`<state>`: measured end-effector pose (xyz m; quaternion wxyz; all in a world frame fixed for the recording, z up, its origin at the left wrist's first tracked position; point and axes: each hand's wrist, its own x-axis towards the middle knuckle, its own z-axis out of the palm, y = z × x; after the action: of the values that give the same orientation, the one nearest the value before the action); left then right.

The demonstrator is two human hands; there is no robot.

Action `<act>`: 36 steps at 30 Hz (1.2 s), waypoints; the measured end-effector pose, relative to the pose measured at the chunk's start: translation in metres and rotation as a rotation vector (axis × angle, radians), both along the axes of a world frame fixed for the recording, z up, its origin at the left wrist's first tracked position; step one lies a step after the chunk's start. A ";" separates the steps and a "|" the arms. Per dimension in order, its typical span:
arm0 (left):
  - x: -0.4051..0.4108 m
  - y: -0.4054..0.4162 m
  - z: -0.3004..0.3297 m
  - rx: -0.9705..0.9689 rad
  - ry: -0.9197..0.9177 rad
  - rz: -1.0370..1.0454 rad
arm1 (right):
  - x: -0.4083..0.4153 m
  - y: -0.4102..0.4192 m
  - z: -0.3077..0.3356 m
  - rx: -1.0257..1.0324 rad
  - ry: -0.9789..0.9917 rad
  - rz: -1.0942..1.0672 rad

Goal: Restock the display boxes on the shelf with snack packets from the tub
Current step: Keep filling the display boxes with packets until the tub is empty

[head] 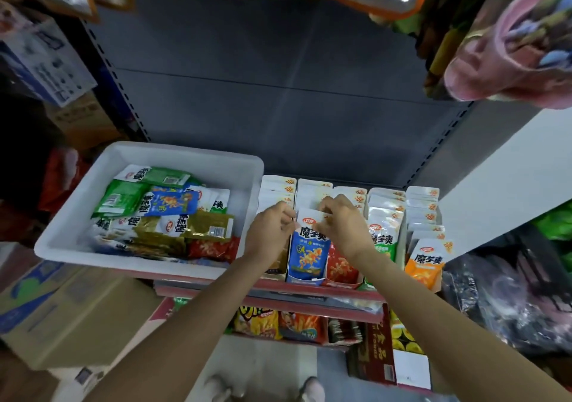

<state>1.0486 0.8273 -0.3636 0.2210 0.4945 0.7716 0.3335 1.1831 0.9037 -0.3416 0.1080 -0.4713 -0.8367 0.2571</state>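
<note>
**On the shelf: blue packet going into its box, tub far from empty**

On the red-edged shelf five display boxes stand side by side to the right of the white tub. Both hands meet over the second box from the left. The left hand and the right hand each have curled fingers pinching the top corners of a blue snack packet, which stands upright at the front of the blue display box.

Judging by the rows, the work looks well advanced: the boxes behind and beside it already hold files of white-topped packets, with the green-fronted row and the orange-fronted row looking full. Plenty remains, though. The tub holds a loose heap of green, blue, olive and red packets waiting to be sorted into their boxes.
</note>
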 end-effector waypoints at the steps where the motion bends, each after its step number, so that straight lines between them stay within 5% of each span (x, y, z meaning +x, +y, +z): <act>1: 0.000 0.001 0.001 0.003 0.010 0.005 | 0.000 -0.001 -0.002 0.022 -0.058 0.018; 5: 0.001 0.004 0.002 -0.030 0.110 -0.024 | 0.000 -0.003 -0.005 0.089 -0.157 0.088; 10: -0.001 0.008 0.003 -0.041 -0.018 0.036 | -0.003 -0.007 -0.005 0.174 -0.178 0.139; 15: -0.033 -0.014 0.005 0.026 -0.118 0.093 | -0.029 -0.020 0.007 0.275 0.102 0.173; 22: -0.138 -0.066 -0.003 -0.020 0.043 0.240 | -0.139 -0.055 0.002 -0.042 0.192 0.311; 26: -0.194 -0.089 -0.017 -0.318 0.154 0.145 | -0.198 -0.074 -0.009 -0.346 0.112 0.241; 30: -0.218 -0.100 -0.021 -0.519 0.144 -0.070 | -0.235 -0.080 -0.021 -0.496 0.153 0.098; 36: -0.228 -0.106 -0.019 -0.493 0.092 -0.115 | -0.262 -0.070 -0.040 -0.708 0.304 -0.288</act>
<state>0.8204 0.7212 -0.3830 0.3183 0.4833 0.8095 0.0995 0.9209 0.8341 -0.3814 0.0965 -0.5483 -0.5964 0.5783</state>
